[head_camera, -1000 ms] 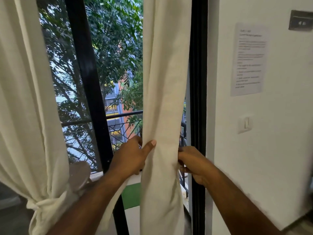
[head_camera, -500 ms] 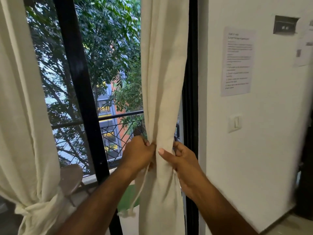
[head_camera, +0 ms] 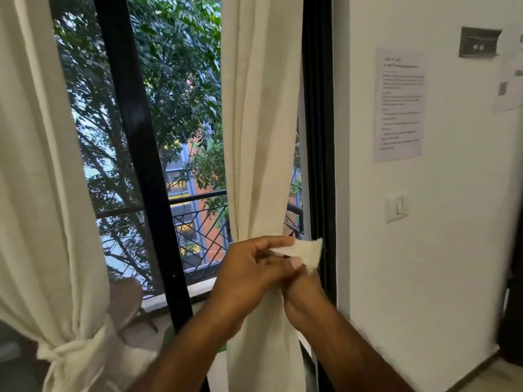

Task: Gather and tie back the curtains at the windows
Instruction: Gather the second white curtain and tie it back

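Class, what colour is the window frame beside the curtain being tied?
Black window frame, clearest in the head view.

Soft, even daylight is admitted through the window [head_camera: 158, 137] at ten o'clock; no glare or hard shadows are cast. Wide-angle bending is seen in the frame [head_camera: 135, 165]. The notice [head_camera: 400, 103] at two o'clock is blurred, its text unreadable.

Both forearms are bare to the frame's bottom edge, entering from six o'clock; no sleeve shows. The left hand [head_camera: 249, 274] and right hand [head_camera: 304, 292] carry short, pale nails.
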